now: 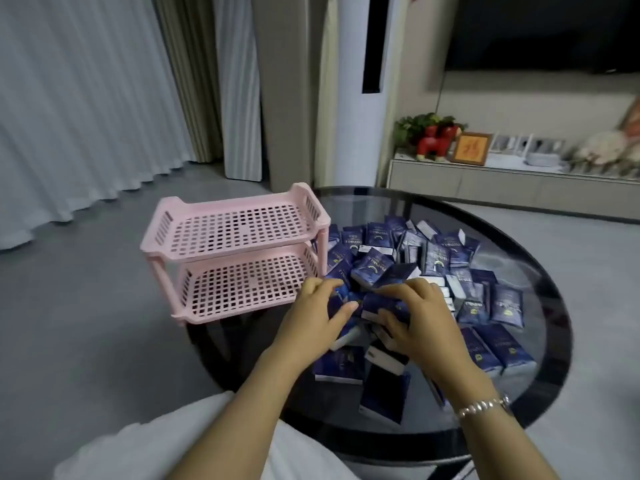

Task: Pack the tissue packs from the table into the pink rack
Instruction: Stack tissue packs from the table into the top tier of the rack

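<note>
- The rack (235, 252), pink perforated plastic with two tiers, stands at the table's left edge, its long axis running left to right; both shelves hold nothing.
- The left hand (317, 315) rests on the near-left packs, fingers curled round a dark blue pack (341, 289).
- The right hand (414, 318) grips another pack (382, 304), thumb under it.
- Glossy blue rectangular packs (433, 271) lie heaped across the round dark glass table (540, 393), pointing every way.
- A beaded bracelet (483, 407) circles the right wrist.
</note>
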{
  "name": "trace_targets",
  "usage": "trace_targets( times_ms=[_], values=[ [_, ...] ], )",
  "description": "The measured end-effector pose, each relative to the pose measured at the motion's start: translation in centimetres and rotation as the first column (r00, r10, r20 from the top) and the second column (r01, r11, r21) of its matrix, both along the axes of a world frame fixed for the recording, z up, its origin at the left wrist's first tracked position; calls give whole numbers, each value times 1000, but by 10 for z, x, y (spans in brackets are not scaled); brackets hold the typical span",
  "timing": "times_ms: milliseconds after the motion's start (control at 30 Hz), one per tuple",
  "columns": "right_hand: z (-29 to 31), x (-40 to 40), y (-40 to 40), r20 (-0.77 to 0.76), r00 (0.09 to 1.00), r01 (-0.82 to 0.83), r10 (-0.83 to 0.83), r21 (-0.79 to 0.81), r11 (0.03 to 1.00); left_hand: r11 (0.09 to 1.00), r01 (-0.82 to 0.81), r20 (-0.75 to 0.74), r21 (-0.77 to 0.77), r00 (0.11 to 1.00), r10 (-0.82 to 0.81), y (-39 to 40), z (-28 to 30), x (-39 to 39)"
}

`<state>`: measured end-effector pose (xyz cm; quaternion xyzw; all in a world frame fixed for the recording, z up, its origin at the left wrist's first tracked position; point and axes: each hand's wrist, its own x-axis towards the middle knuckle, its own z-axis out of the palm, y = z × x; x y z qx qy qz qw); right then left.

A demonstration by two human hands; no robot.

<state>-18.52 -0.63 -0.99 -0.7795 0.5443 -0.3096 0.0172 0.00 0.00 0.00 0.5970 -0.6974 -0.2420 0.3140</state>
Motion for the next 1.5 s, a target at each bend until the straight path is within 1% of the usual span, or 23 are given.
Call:
trace_targets(
  times_ms=[67, 133, 200, 233, 333, 367, 433, 500, 567, 667, 767, 833, 900, 967, 1000, 1133, 1200, 1267, 1333, 1367, 1433, 1467, 1500],
  values=[
    [-2, -1, -1, 18, 1000, 25, -26, 47, 999, 998, 8, 93, 64, 996, -14, -9, -3, 1],
    [-7, -3, -1, -18, 998, 56, -54, 115, 992, 985, 1, 148, 171, 989, -27, -14, -11, 7],
    [-11, -5, -2, -27, 997, 80, -77, 154, 985, 963, -6, 72, 268, 997, -14, -18, -19, 9],
    [-12, -6, -4, -28, 996, 91, -88, 155, 984, 958, -13, 33, 285, 999, 4, -18, -22, 11],
    [-7, -4, -9, -102, 988, 132, -114, 196, 972, 969, -61, -20, 239, 998, 67, -20, -24, 14],
    [-5, -3, -11, -124, 985, 144, -123, 185, 972, 972, -75, -41, 222, 995, 87, -21, -24, 14],
    [1, -1, -14, -171, 976, 168, -132, 215, 962, 975, -94, -104, 203, 988, 117, -23, -26, 15],
    [6, 1, -16, -204, 972, 166, -113, 268, 949, 976, -108, -225, 190, 963, 151, -24, -29, 15],
    [9, 3, -18, -208, 975, 141, -80, 297, 944, 974, -126, -372, 186, 909, 189, -23, -29, 16],
    [13, 6, -20, -138, 989, 97, -55, 317, 943, 962, -206, -532, 178, 802, 270, -21, -28, 19],
    [20, 5, -18, -22, 998, 61, -57, 248, 967, 954, -245, -626, 175, 720, 300, -17, -26, 19],
    [23, 5, -14, 68, 997, 18, -33, 212, 977, 955, -209, -702, 210, 648, 296, -15, -24, 20],
    [27, 6, -10, 150, 989, -32, 3, 193, 981, 956, -138, -779, 258, 555, 291, -13, -21, 19],
    [29, 10, -10, 193, 979, -96, 63, 166, 982, 956, -63, -838, 286, 468, 281, -11, -20, 16],
    [29, 12, -10, 209, 974, -126, 89, 168, 978, 955, -36, -851, 293, 446, 278, -11, -20, 14],
    [26, 17, -16, 257, 950, -236, 180, 208, 949, 959, 59, -885, 276, 404, 230, -9, -20, 9],
    [25, 18, -20, 249, 941, -282, 227, 213, 935, 960, 91, -880, 264, 430, 201, -9, -21, 5],
    [23, 16, -25, 225, 938, -315, 265, 232, 920, 960, 74, -854, 270, 478, 203, -11, -22, -1],
    [23, 11, -29, 276, 922, -347, 272, 279, 895, 962, 29, -834, 271, 507, 220, -14, -26, -5],
    [24, 8, -30, 325, 911, -351, 255, 284, 892, 964, 11, -835, 264, 503, 223, -16, -28, -5],
    [29, -3, -35, 388, 909, -265, 155, 247, 932, 968, -22, -851, 252, 470, 232, -21, -30, -5],
    [32, -9, -39, 363, 928, -179, 89, 223, 958, 966, -43, -858, 255, 450, 246, -23, -31, -4],
    [33, -15, -44, 297, 955, -85, 23, 197, 977, 963, -67, -861, 260, 436, 263, -25, -33, -3]
  ],
)
